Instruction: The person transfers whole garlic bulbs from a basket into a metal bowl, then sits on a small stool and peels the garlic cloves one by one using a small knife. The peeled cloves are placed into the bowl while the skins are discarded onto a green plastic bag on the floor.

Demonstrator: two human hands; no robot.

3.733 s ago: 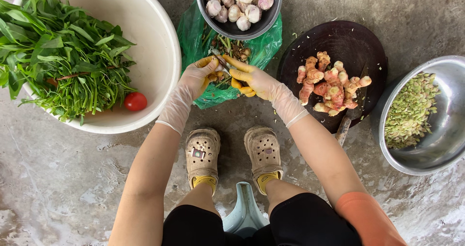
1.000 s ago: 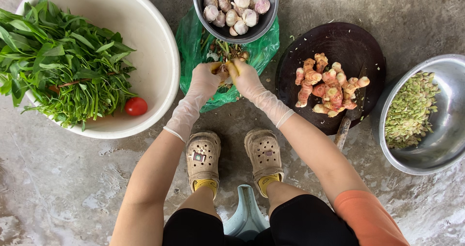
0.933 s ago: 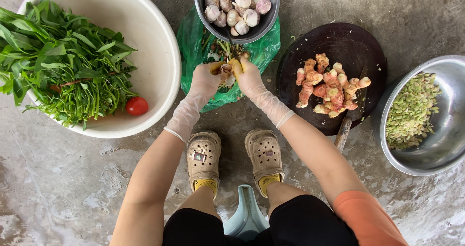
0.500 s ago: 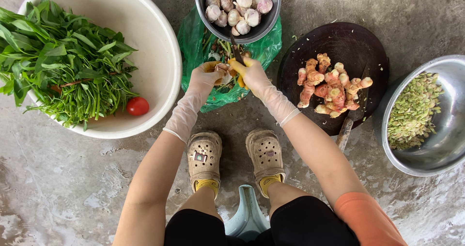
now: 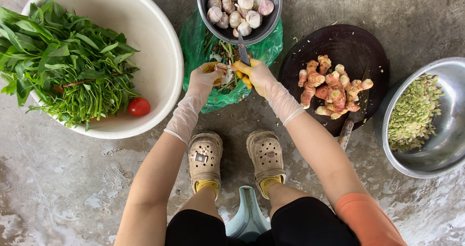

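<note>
Both hands wear thin translucent gloves and meet over a green plastic bag (image 5: pixel 193 42) holding peelings. My right hand (image 5: pixel 256 75) grips a small knife (image 5: pixel 242 52) with a yellow handle, its blade pointing up toward the metal bowl of garlic bulbs (image 5: pixel 240 6). My left hand (image 5: pixel 206 76) pinches a small garlic piece (image 5: pixel 223 69) right beside the blade. The thumbs of both hands nearly touch.
A big white basin (image 5: pixel 160 47) at left holds leafy greens (image 5: pixel 63 62) and a red tomato (image 5: pixel 139 106). A dark round board (image 5: pixel 348 42) carries pinkish ginger-like roots (image 5: pixel 329 86). A steel bowl (image 5: pixel 436 149) of chopped green bits sits at right. My feet in beige clogs (image 5: pixel 205 154) rest on wet concrete.
The hands have stayed over the green bag, shifting slightly. The knife blade now points up toward the garlic bowl, and the left fingers have turned the small piece.
</note>
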